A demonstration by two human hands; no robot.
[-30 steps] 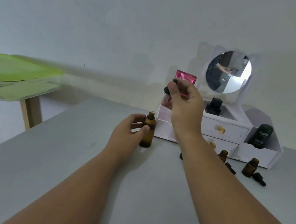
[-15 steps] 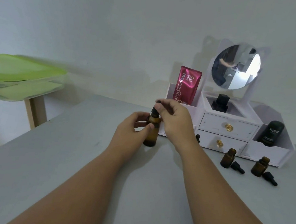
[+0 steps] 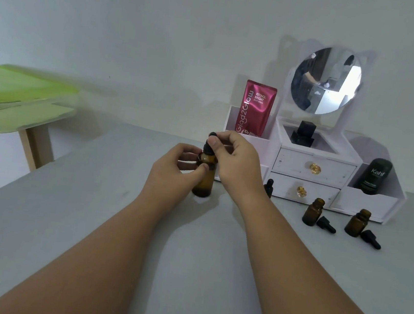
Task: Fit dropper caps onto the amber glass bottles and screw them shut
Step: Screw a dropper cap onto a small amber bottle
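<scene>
- The amber bottle is being held upright on the grey tabletop, just left of the white organiser. The left hand is being curled around its shoulder, probably to stop it spinning or tipping.
- The black dropper cap is being pinched by the fingertips of the right hand, directly over the bottle's neck. The step is being judged as screwing down; the threads are being hidden by fingers, so seating cannot be told.
- Two more bottles, one nearer and one farther right, are being left uncapped in front of the organiser. A loose cap is lying just beside the first and another cap beside the second, apparently staged as pairs.
- A small dark bottle is being partly hidden behind the right wrist; its state cannot be told.
- The surface is being noted as plain, matte and softly lit, with arm shadows falling across it.
- The room is being noted as pale-walled. A round mirror, a red serum sachet and a black Kahf tube are being kept in the organiser, and a green-topped side table is standing at the left.
</scene>
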